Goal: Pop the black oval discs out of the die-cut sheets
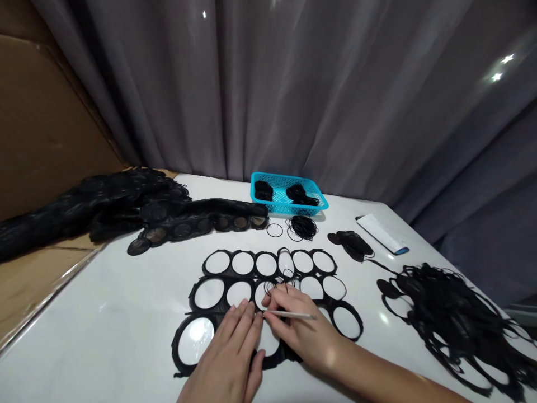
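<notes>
A black rubbery sheet with rows of round holes [222,304] lies on the white table, which shows through the holes. My left hand [230,352] presses flat on its near part, fingers stretched out and side by side. My right hand [300,322] is closed around a thin, pale, pen-like tool [293,315]. The tool's tip points left, close to my left fingertips, over the sheet's middle. Several thin black rings [287,273] stand up loosely around my right fingers; whether these fingers grip them I cannot tell. Both hands hide parts of the near rows.
Behind the sheet stands a blue basket [289,209] with black bundles inside. A pile of thin black rings [304,227] lies before it. Black sheets [126,196] are heaped left beside cardboard [46,112]. Black scraps [453,319] and a phone-like object with a white cover [381,233] lie right.
</notes>
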The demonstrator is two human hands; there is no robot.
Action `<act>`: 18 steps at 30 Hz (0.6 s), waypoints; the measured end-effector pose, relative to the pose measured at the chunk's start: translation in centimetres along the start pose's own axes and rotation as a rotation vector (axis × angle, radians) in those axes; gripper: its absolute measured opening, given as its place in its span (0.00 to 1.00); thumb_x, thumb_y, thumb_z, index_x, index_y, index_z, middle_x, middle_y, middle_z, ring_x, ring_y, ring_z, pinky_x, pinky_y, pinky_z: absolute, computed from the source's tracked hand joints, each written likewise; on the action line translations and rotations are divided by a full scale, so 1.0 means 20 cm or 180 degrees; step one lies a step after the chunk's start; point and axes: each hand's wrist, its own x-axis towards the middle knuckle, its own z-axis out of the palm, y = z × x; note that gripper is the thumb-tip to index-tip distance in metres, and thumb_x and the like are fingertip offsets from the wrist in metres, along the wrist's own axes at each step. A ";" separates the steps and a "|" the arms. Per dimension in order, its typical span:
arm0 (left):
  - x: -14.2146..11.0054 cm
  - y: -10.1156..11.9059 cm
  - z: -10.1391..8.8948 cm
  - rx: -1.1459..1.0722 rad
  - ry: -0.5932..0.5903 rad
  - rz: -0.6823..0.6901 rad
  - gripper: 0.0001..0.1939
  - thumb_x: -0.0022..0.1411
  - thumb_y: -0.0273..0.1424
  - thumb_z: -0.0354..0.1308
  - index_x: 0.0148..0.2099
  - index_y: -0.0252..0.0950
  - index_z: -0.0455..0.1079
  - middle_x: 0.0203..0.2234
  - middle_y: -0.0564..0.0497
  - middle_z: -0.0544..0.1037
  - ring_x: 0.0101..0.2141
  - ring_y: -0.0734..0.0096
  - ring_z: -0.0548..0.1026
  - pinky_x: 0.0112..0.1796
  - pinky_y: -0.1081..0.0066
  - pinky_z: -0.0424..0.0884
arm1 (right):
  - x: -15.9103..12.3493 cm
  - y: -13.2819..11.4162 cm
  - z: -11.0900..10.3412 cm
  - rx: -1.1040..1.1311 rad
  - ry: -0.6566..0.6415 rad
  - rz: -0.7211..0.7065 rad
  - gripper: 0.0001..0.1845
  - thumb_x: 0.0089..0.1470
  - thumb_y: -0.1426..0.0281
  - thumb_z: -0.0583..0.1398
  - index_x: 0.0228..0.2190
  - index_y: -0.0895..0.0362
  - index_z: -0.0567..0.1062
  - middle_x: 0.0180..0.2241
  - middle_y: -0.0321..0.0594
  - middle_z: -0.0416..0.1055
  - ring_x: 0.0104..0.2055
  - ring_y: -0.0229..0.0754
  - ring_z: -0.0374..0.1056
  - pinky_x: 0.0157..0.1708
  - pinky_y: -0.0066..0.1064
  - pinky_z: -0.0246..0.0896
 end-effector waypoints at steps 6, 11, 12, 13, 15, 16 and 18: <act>0.00 0.00 0.01 -0.0011 0.0033 -0.0033 0.21 0.68 0.28 0.49 0.60 0.29 0.68 0.59 0.41 0.73 0.55 0.55 0.75 0.50 0.59 0.76 | -0.01 0.01 0.01 -0.1634 -0.0063 -0.0896 0.09 0.56 0.80 0.58 0.38 0.56 0.70 0.38 0.46 0.74 0.40 0.49 0.67 0.43 0.38 0.63; -0.01 0.00 0.02 -0.0138 0.0029 -0.0093 0.21 0.67 0.28 0.51 0.61 0.31 0.68 0.59 0.43 0.73 0.57 0.55 0.74 0.52 0.59 0.75 | 0.13 0.24 -0.28 -0.2187 0.1005 0.0001 0.07 0.58 0.78 0.53 0.33 0.57 0.70 0.33 0.48 0.73 0.36 0.50 0.66 0.35 0.36 0.58; -0.01 0.00 0.02 -0.0162 0.0038 -0.0086 0.22 0.66 0.28 0.52 0.61 0.31 0.68 0.59 0.43 0.73 0.56 0.55 0.74 0.52 0.59 0.75 | 0.15 0.30 -0.35 -0.2196 0.1299 0.0301 0.08 0.60 0.76 0.52 0.32 0.56 0.69 0.31 0.48 0.72 0.34 0.50 0.66 0.34 0.36 0.57; -0.01 -0.01 0.03 -0.0190 0.0045 -0.0081 0.22 0.66 0.28 0.52 0.61 0.31 0.67 0.59 0.43 0.73 0.56 0.55 0.74 0.52 0.59 0.75 | 0.17 0.34 -0.41 -0.2095 0.1521 0.0507 0.08 0.60 0.74 0.53 0.30 0.55 0.68 0.29 0.47 0.71 0.33 0.49 0.66 0.34 0.35 0.57; -0.02 -0.01 0.04 -0.0244 0.0049 -0.0099 0.23 0.66 0.28 0.53 0.62 0.32 0.67 0.59 0.44 0.73 0.56 0.55 0.74 0.52 0.60 0.75 | 0.17 0.40 -0.49 -0.1541 0.1718 0.0701 0.09 0.61 0.69 0.54 0.27 0.54 0.66 0.28 0.43 0.72 0.32 0.47 0.66 0.33 0.34 0.56; -0.03 -0.01 0.04 -0.0269 0.0053 -0.0118 0.24 0.66 0.29 0.53 0.63 0.32 0.66 0.59 0.44 0.73 0.56 0.55 0.74 0.52 0.60 0.75 | 0.16 0.39 -0.50 -0.1148 0.1700 0.0774 0.11 0.61 0.66 0.55 0.26 0.53 0.65 0.27 0.41 0.72 0.31 0.46 0.66 0.33 0.34 0.56; -0.04 -0.02 0.04 -0.0358 0.0040 -0.0166 0.24 0.66 0.29 0.54 0.63 0.33 0.65 0.60 0.43 0.72 0.56 0.54 0.74 0.52 0.60 0.75 | 0.13 0.34 -0.48 -0.0194 0.1486 0.0991 0.15 0.59 0.61 0.59 0.24 0.53 0.64 0.26 0.39 0.73 0.31 0.44 0.68 0.33 0.33 0.57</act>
